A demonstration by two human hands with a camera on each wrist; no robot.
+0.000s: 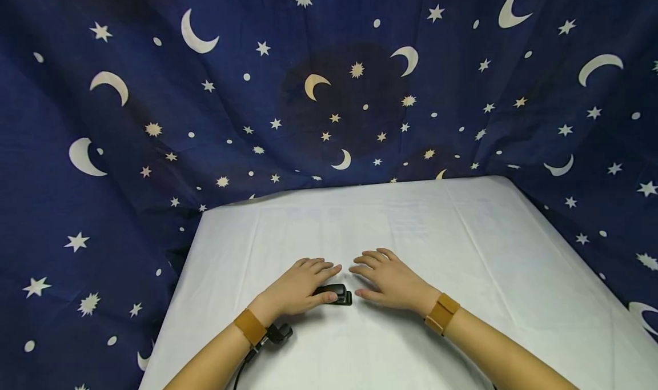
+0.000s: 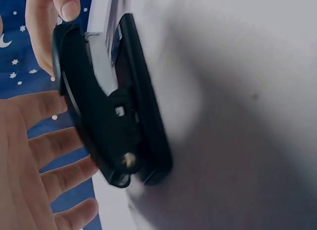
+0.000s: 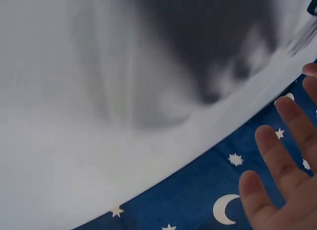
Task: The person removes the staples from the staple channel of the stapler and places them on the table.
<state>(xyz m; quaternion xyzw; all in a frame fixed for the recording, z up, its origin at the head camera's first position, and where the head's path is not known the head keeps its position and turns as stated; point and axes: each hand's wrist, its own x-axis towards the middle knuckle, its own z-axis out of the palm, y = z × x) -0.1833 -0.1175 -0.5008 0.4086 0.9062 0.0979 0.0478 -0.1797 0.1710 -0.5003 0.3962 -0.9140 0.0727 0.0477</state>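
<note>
A black stapler (image 1: 341, 294) lies on the white-covered table, partly hidden under my left hand (image 1: 303, 285) in the head view. In the left wrist view the stapler (image 2: 99, 111) shows its top arm raised at an angle from its base. Extended left fingers (image 2: 57, 145) lie behind it, uncurled. My right hand (image 1: 393, 281) hovers just right of the stapler, fingers spread and holding nothing. Its loosely spread fingers (image 3: 277, 155) also appear in the right wrist view. Whether the left thumb touches the stapler is unclear.
A white cloth (image 1: 411, 218) covers the table. A dark blue curtain (image 1: 360, 93) with moons and stars hangs behind and beside it. Brown bands (image 1: 251, 326) circle both wrists; a black device with a cable (image 1: 277, 334) sits under the left one.
</note>
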